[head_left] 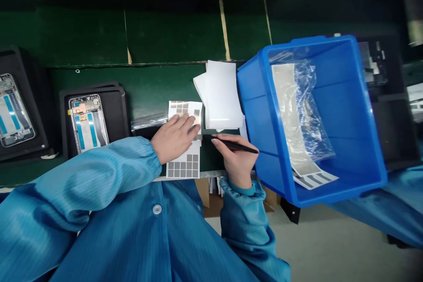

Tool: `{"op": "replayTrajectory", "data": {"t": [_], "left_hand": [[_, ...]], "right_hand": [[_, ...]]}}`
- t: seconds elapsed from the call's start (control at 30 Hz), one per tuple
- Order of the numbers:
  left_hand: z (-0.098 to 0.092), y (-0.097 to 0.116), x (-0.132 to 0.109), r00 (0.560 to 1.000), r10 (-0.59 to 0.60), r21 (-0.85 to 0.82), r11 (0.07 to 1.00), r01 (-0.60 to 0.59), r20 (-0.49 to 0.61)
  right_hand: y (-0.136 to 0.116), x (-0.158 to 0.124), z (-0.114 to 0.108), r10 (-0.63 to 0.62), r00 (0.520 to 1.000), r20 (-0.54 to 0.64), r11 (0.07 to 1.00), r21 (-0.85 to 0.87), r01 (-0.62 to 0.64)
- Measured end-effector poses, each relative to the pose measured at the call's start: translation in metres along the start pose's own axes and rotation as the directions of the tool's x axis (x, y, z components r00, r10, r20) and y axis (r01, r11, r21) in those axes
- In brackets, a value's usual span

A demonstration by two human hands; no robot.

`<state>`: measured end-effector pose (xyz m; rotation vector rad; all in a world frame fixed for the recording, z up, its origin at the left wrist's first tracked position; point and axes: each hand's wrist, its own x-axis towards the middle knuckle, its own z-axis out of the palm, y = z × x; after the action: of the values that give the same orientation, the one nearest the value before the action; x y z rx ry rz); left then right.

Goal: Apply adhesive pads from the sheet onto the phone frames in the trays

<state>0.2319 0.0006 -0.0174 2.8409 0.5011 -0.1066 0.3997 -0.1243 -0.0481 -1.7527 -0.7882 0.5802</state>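
Note:
A white sheet of small grey square stickers [183,165] lies on the green bench in front of me. My left hand [174,137] rests flat across its middle, fingers stretched toward the right. My right hand [234,158] is closed on black tweezers [238,146], whose tip points left to a grey sticker at the sheet's right edge, close to my left fingertips. Both arms wear blue sleeves.
A stack of blank white sheets [220,94] lies behind the sticker sheet. A blue plastic bin [363,110] at the right holds clear film and used backing sheets. Two black trays with phone frames [88,123] sit at the left. Another person's blue sleeve [396,211] shows at the lower right.

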Motion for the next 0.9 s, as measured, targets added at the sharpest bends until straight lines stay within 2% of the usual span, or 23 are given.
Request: {"op": "replayTrajectory", "data": {"t": [0.17,0.27,0.33,0.7,0.9], "left_hand": [[-0.040,-0.004,-0.021,0.993,-0.047,-0.288,0.958,0.013,-0.112],[-0.061,-0.013,-0.039,0.985,-0.135,-0.478,0.876,0.069,-0.107],[-0.068,-0.022,-0.050,0.978,-0.188,-0.552,0.827,0.110,-0.087],[-0.068,-0.065,-0.124,0.922,-0.367,-0.651,0.731,0.203,-0.124],[-0.062,-0.077,-0.147,0.902,-0.402,-0.673,0.711,0.203,-0.154]], "right_hand": [[-0.024,-0.003,0.001,-0.055,0.998,0.012,0.995,0.088,0.053],[-0.040,-0.008,0.013,-0.091,0.993,0.074,0.985,0.153,0.079],[-0.051,-0.012,0.024,-0.106,0.987,0.120,0.979,0.185,0.083],[-0.092,-0.020,0.093,-0.122,0.922,0.367,0.978,0.202,0.049],[-0.101,-0.027,0.119,-0.112,0.893,0.435,0.986,0.160,0.045]]}}
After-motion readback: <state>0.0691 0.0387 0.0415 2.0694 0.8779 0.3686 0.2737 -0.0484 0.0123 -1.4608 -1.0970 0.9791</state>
